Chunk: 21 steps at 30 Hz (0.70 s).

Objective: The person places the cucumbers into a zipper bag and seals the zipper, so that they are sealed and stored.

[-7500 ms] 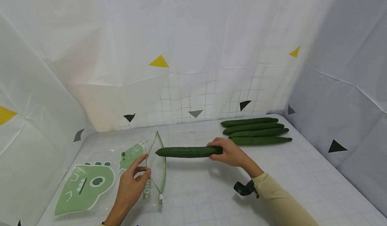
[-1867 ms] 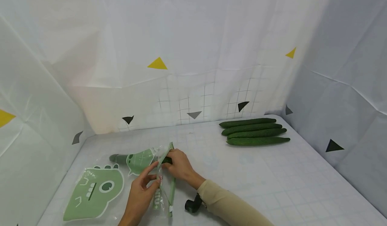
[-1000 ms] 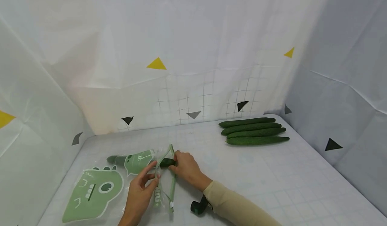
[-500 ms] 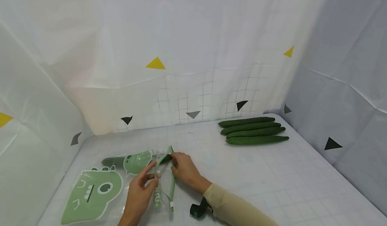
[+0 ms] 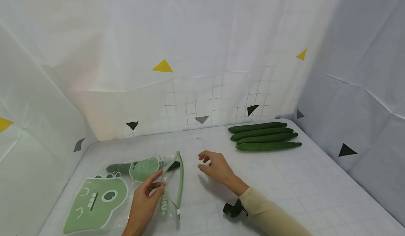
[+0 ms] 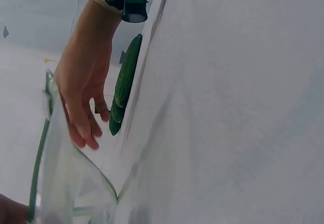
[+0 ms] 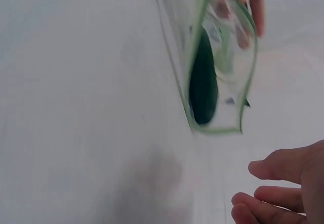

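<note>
A clear zip bag (image 5: 181, 188) with green dinosaur print lies at the left of the table, its green-edged mouth spread toward the right. Inside it is one cucumber (image 5: 118, 168), its blunt end (image 7: 203, 82) just within the mouth. My left hand (image 5: 143, 197) pinches the near rim of that mouth between thumb and fingers. To the right of the bag my right hand (image 5: 216, 165) hovers over the table with nothing in it, fingers loosely bent and thumb apart. In the left wrist view the right hand (image 6: 83, 92) hangs beside the bag's mouth.
Several cucumbers (image 5: 269, 146) lie side by side at the table's back right. White sheets (image 5: 202, 35) with coloured triangles wall in the back and both sides. A small black camera (image 5: 233, 208) sits under the right wrist.
The cucumber that my right hand held went into the bag and was pushed further left. My right hand has let go and drawn back to the right. My left hand stays at the bag's rim.
</note>
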Tool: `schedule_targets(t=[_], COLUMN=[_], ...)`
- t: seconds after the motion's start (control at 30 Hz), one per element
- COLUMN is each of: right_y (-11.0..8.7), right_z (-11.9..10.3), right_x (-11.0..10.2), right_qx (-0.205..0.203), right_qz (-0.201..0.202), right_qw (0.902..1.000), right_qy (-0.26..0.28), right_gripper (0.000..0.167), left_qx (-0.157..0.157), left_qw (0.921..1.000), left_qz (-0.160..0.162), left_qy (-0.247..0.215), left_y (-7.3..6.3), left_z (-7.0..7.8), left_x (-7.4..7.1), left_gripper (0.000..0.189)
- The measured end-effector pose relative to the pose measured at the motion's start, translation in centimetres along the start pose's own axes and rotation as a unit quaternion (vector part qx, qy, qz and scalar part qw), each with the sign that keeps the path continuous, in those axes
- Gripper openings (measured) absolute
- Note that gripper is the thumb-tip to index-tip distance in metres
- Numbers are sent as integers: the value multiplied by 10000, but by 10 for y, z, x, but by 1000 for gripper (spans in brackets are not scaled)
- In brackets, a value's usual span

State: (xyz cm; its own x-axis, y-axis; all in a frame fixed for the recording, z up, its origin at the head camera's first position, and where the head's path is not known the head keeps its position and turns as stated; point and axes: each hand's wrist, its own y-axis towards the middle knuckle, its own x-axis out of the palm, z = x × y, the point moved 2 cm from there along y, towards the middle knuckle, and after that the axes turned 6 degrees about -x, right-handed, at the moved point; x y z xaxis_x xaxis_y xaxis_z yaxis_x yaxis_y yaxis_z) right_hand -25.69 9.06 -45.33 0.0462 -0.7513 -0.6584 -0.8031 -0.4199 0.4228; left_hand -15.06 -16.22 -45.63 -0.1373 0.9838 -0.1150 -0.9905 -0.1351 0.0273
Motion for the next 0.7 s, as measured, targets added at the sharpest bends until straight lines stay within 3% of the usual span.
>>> schedule_targets(t=[0.2, 0.37, 0.7], right_y=[-9, -14, -31], right_z=[23, 44, 96], right_x=[-48, -87, -153], right_qx=[182, 353, 688], right_qz=[481, 657, 523], right_qw=[9985, 9958, 9886], right_qy=[-213, -522, -1235], right_gripper=[26, 27, 26], left_qx=[-127, -111, -38], left_qw=[9999, 9997, 9994], left_qz=[77, 31, -75], left_qy=[0, -220, -335], left_y=[-1, -2, -2], left_z=[1, 1, 1], left_x=[-2, -2, -6], left_gripper=[53, 50, 46])
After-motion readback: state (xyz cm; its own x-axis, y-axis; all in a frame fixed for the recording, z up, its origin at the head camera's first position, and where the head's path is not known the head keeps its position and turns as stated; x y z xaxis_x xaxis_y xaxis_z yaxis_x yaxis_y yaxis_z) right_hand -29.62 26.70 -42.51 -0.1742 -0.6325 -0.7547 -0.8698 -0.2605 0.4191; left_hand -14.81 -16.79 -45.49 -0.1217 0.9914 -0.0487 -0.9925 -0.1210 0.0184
